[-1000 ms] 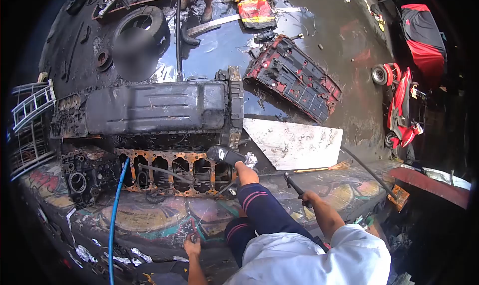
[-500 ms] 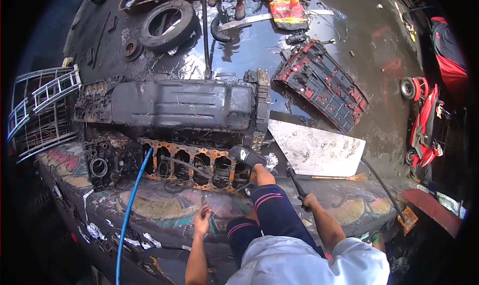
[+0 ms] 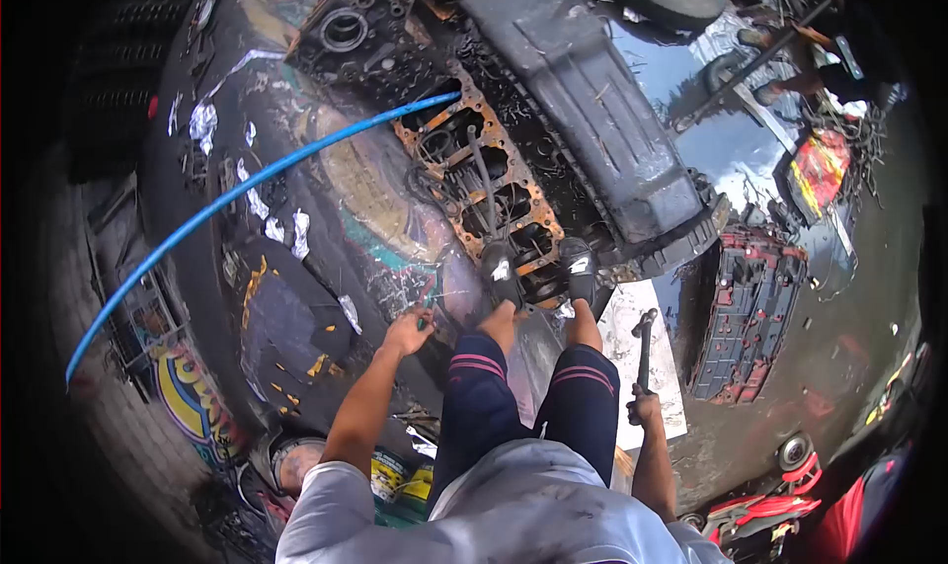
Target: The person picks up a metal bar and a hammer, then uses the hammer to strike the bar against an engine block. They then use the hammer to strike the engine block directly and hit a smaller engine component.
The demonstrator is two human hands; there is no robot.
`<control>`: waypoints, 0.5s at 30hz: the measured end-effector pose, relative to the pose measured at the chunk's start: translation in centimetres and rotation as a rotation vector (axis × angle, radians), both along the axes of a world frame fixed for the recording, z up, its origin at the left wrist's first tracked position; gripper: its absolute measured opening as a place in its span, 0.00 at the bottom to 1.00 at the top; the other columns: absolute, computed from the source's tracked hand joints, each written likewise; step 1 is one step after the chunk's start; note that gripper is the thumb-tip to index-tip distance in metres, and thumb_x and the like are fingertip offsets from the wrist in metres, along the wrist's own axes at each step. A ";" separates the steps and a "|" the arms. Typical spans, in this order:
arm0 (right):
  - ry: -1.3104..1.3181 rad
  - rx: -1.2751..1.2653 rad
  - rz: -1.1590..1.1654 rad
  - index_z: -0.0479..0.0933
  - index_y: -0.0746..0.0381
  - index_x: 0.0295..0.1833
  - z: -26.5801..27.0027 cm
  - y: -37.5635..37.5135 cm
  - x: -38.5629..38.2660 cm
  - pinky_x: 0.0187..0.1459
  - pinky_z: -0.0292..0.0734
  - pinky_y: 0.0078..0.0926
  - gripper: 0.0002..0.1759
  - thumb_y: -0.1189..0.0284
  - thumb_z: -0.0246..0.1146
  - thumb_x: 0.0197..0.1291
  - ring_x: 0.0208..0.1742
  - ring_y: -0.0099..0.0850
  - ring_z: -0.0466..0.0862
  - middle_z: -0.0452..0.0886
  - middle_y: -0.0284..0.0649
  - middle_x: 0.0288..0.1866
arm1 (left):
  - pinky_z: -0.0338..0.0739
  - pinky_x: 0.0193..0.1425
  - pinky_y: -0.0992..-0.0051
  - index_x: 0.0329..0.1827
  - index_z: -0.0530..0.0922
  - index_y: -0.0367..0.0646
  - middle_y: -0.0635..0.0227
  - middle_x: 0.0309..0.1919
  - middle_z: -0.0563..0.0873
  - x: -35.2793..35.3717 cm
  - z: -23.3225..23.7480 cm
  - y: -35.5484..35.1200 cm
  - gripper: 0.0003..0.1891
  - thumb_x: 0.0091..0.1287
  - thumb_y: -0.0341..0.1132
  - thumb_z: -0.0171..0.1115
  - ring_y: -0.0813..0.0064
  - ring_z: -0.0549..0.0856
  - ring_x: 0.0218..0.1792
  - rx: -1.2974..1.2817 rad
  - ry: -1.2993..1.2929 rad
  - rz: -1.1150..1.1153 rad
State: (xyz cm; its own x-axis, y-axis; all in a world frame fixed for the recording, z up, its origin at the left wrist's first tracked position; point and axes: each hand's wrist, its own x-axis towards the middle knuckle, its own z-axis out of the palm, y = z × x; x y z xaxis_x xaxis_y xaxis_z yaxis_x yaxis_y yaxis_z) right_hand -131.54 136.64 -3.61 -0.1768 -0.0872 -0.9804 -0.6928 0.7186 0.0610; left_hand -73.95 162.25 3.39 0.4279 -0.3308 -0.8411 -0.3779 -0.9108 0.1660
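My right hand [image 3: 645, 406] grips the dark handle of a hammer [image 3: 644, 352], with its head pointing away from me over a white board [image 3: 628, 312]. My left hand [image 3: 409, 331] is held out to the left with its fingers curled together; a small greenish bit shows at the fingertips, too small to name. Beyond the hands lies a rusty engine block [image 3: 538, 203] with a row of open cylinder holes. My two dark shoes [image 3: 501, 273] are at its near end. A blue hose [image 3: 237, 191] runs into the block's far part.
A large dark oil pan [image 3: 602, 120] lies beside the block. Farther right are a red-and-black engine part [image 3: 748, 317] and wet ground. A tyre [image 3: 681, 1] and another person's legs [image 3: 790, 70] are at the back. Foil scraps [image 3: 202, 124] litter the painted ledge.
My view has turned left, so the block and oil pan now run diagonally. Both shoes now show at the block. The hammer has come up, its head now pointing away over the board.
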 end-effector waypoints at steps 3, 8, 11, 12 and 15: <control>0.003 0.063 0.004 0.75 0.62 0.45 1.5 -2.2 1.0 0.12 0.67 0.34 0.20 0.54 0.61 0.72 0.12 0.31 0.73 0.77 0.43 0.19 | 0.73 0.70 0.58 0.64 0.79 0.49 0.57 0.55 0.87 1.0 2.5 -2.0 0.26 0.67 0.51 0.63 0.52 0.82 0.61 0.233 -0.044 -0.099; 0.047 0.044 0.214 0.77 0.66 0.54 4.7 -5.1 3.3 0.14 0.69 0.32 0.21 0.58 0.62 0.72 0.13 0.29 0.75 0.82 0.46 0.22 | 0.53 0.82 0.54 0.68 0.77 0.51 0.61 0.67 0.79 3.9 -1.5 1.6 0.27 0.67 0.49 0.62 0.60 0.69 0.74 0.236 -0.100 -0.307; 0.090 -0.004 0.403 0.81 0.70 0.48 5.3 -6.0 5.5 0.19 0.76 0.34 0.24 0.55 0.65 0.69 0.17 0.31 0.82 0.83 0.46 0.20 | 0.54 0.82 0.55 0.65 0.78 0.50 0.61 0.62 0.82 5.0 -3.1 2.6 0.25 0.66 0.47 0.64 0.60 0.72 0.71 0.138 -0.142 -0.431; 0.097 -0.020 0.418 0.82 0.70 0.47 5.2 -6.1 6.3 0.19 0.76 0.34 0.24 0.56 0.65 0.69 0.17 0.31 0.82 0.83 0.45 0.20 | 0.54 0.82 0.55 0.64 0.79 0.50 0.61 0.61 0.82 5.5 -3.4 2.8 0.25 0.65 0.46 0.64 0.60 0.72 0.70 0.129 -0.138 -0.440; 0.061 -0.008 0.402 0.78 0.69 0.51 5.3 -6.5 8.9 0.15 0.69 0.31 0.21 0.59 0.63 0.71 0.13 0.29 0.75 0.81 0.45 0.20 | 0.53 0.82 0.56 0.62 0.80 0.49 0.61 0.59 0.83 7.0 -4.1 3.6 0.23 0.64 0.44 0.65 0.60 0.73 0.69 0.098 -0.130 -0.467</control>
State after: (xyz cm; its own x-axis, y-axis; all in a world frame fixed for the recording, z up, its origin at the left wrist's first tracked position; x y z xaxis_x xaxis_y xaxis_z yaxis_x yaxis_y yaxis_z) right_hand -122.66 130.17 1.71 -0.1845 -0.1689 -0.9682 -0.9138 0.3921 0.1057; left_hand -66.99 165.90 -0.70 0.3562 -0.4345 -0.8273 -0.7614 -0.6482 0.0126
